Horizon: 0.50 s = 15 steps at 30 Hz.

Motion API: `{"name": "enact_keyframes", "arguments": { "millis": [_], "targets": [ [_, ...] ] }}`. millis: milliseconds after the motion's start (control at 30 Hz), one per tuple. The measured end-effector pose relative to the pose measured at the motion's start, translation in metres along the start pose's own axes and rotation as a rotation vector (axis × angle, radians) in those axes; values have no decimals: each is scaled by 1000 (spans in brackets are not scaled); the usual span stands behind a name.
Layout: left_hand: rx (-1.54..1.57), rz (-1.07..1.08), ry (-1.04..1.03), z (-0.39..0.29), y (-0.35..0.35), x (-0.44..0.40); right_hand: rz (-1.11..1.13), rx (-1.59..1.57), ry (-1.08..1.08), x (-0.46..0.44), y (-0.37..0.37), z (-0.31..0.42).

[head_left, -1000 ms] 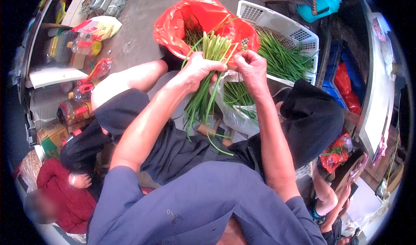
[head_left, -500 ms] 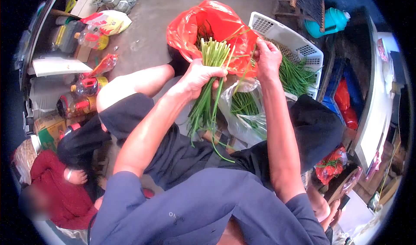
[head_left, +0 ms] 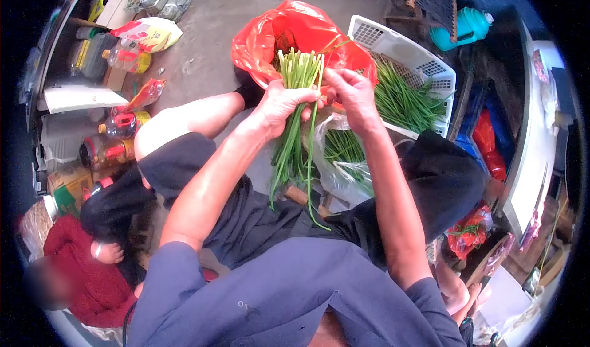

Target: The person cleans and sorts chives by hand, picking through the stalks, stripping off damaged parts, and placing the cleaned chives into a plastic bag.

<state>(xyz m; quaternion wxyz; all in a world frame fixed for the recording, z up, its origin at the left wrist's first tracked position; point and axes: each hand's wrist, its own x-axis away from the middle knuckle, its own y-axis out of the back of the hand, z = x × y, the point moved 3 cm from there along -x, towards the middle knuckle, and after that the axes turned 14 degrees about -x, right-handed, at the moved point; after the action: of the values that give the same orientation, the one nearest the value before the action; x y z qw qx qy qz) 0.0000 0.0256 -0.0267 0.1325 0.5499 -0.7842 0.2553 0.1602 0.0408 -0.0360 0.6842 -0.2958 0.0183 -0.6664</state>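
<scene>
My left hand (head_left: 284, 106) is wrapped around a bunch of garlic chives (head_left: 301, 70), their pale cut ends pointing up and the green leaves hanging toward my lap. Close against the bunch on its right, my right hand (head_left: 353, 95) pinches at the upper part of one chive stalk; its fingertips are partly hidden. Behind the bunch gapes a red plastic bag (head_left: 255, 37) with some plant scraps inside. A clear plastic bag (head_left: 326, 163) holding more chives lies below my right wrist. Further chives (head_left: 405, 98) fill part of a white plastic basket (head_left: 393, 37) at the right.
Bottles of dark liquid (head_left: 120, 124) and a colourful packet (head_left: 153, 34) stand at the left. A person in a dark red top (head_left: 83, 267) sits at lower left. A turquoise jug (head_left: 461, 31) is beside a wooden chair (head_left: 433, 9). Another red bag (head_left: 470, 233) lies lower right.
My right hand has moved left and down from the red bag's right edge to the chive bunch. My left hand keeps its grip. More of the basket's chives now show.
</scene>
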Motion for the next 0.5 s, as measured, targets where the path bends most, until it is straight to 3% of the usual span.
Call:
{"name": "enact_keyframes", "arguments": {
  "millis": [200,500],
  "targets": [
    [-49,-1,-7,7,-3,-5,113,-78,-22,6,2,-10],
    [-7,77,35,9,-10,-9,84,-67,-2,8,11,-22]
  ]
}}
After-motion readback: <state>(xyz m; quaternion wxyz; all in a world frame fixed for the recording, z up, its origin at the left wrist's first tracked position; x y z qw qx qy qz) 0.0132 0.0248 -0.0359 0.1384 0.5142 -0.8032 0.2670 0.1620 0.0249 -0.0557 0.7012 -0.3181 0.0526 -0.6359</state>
